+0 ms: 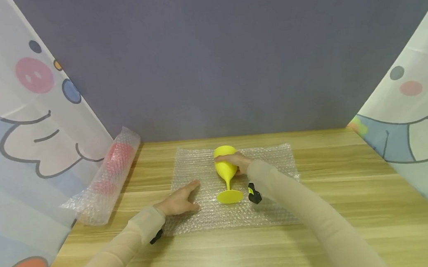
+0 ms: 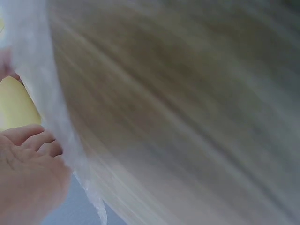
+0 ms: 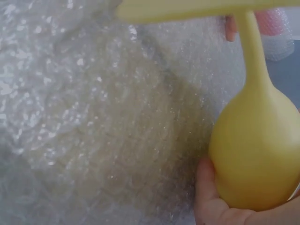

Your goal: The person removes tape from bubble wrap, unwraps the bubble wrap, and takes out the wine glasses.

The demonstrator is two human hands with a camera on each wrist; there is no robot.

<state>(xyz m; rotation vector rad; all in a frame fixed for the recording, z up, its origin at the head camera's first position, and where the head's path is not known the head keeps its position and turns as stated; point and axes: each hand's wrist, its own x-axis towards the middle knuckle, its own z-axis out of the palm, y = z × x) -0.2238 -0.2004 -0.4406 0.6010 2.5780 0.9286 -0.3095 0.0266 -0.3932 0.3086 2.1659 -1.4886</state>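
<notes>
A yellow goblet (image 1: 227,172) is over a flat sheet of bubble wrap (image 1: 212,219), its foot pointing toward me. My right hand (image 1: 241,161) grips it around the bowl from the right side. The right wrist view shows the goblet's bowl (image 3: 258,145) with fingers curled about it, the thin stem and round foot above. My left hand (image 1: 178,199) rests at the left part of the bubble wrap, fingers extended and thumb apart, a short way from the goblet. The left wrist view shows my left hand (image 2: 33,173) beside the wrap's edge.
At the table's left side lies a bubble-wrapped bundle (image 1: 109,178) with something pink-red inside, leaning against the printed side panel (image 1: 9,143). A grey panel (image 1: 209,67) stands along the back of the wooden table (image 1: 351,173). Another printed panel (image 1: 422,127) borders the right.
</notes>
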